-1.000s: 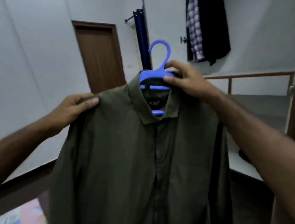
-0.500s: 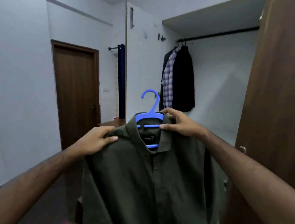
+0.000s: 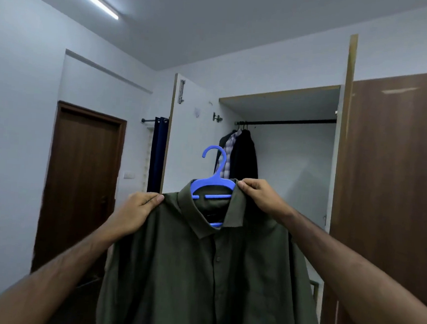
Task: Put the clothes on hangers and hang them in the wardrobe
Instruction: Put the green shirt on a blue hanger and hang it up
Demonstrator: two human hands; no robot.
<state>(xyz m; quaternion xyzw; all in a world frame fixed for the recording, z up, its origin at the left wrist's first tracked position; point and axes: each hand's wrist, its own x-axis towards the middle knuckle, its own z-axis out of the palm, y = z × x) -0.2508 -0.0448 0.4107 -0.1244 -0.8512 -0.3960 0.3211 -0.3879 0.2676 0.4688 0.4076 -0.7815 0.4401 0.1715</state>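
Currently held: green shirt (image 3: 198,275) on blue hanger (image 3: 212,184), short of wardrobe rail (image 3: 287,122).
Left hand (image 3: 137,213): gripping shirt shoulder.
Right hand (image 3: 258,196): pinching collar and hanger.
Risk: shirt slipping off hanger; hook missing rail.

Shirt (image 3: 211,276) on hanger (image 3: 212,184) before wardrobe (image 3: 285,147), door (image 3: 80,184) left.

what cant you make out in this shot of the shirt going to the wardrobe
- Head view: hanger arms, hidden inside the shirt.
- Shirt hem, cut off by the bottom edge.
- Collar label, too small to read.
- Left end of the wardrobe rail, hidden by hung clothes.
- Right hand fingertips, hidden behind the collar.
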